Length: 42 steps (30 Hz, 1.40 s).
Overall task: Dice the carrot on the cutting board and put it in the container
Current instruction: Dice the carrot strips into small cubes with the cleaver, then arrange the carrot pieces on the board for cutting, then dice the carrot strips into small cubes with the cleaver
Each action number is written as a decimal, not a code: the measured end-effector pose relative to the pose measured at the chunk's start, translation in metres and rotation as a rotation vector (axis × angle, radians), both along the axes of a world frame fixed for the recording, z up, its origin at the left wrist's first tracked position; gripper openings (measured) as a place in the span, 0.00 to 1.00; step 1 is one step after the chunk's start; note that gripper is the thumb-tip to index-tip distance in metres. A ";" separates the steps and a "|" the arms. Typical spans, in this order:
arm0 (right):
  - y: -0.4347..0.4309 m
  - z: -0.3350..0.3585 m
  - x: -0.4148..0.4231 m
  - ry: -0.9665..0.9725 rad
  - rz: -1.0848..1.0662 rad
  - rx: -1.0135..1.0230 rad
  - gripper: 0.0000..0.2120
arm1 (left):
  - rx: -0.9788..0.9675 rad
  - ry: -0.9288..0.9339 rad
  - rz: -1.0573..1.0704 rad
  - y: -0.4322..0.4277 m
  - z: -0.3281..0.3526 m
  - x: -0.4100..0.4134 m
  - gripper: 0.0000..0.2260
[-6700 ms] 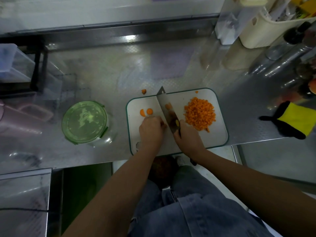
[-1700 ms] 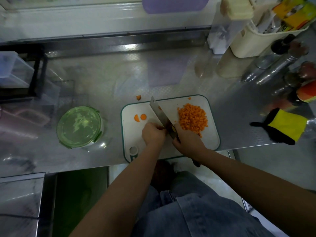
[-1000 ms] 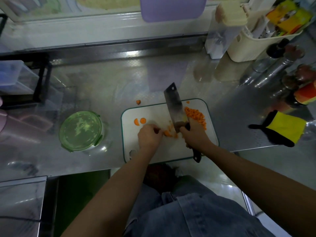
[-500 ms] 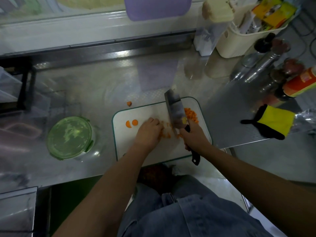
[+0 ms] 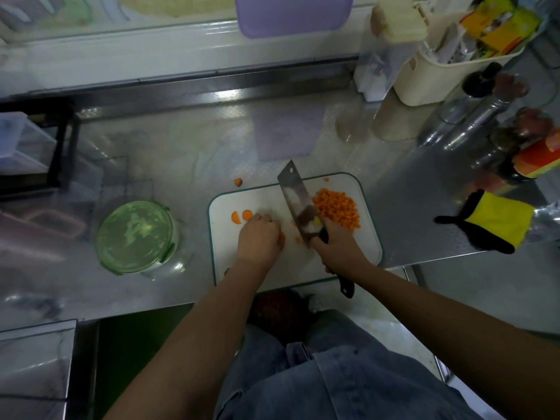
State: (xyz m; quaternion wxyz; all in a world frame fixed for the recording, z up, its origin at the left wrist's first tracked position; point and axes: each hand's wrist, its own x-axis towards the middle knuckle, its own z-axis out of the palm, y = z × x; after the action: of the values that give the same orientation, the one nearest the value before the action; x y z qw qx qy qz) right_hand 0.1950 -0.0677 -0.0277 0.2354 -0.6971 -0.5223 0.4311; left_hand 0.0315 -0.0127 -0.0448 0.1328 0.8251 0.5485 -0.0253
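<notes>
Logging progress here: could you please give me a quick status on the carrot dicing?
Right hand grips cleaver; left hand holds carrot piece. Diced pile on board. Container lidded.

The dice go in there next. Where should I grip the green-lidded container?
Likely the clear wall of the container just under its green lid, from the right side facing the cutting board: the lid is wide, round and flat, offering little to pinch from above.
</notes>
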 end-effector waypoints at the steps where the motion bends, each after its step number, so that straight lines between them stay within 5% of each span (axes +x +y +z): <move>1: 0.000 -0.001 -0.002 -0.043 0.028 0.007 0.05 | -0.006 -0.007 0.043 -0.002 0.000 -0.002 0.11; 10: 0.001 -0.005 -0.020 -0.254 0.167 0.073 0.07 | -0.079 -0.150 0.206 -0.009 -0.006 -0.015 0.15; 17: 0.005 -0.006 -0.008 -0.197 -0.050 0.033 0.05 | -0.077 -0.214 0.202 -0.001 -0.003 -0.014 0.16; 28: 0.007 -0.004 0.007 -0.176 -0.120 0.009 0.05 | 0.036 -0.056 -0.153 0.023 -0.004 0.022 0.10; 42: 0.017 0.000 -0.009 -0.112 0.043 -0.030 0.07 | -0.056 -0.030 0.121 0.034 0.003 -0.010 0.08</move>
State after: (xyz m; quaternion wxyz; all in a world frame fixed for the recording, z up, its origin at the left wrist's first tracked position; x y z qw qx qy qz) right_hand 0.1860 -0.0504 -0.0274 0.1863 -0.7121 -0.5430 0.4042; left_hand 0.0219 0.0214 -0.0415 0.1654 0.7868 0.5943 -0.0205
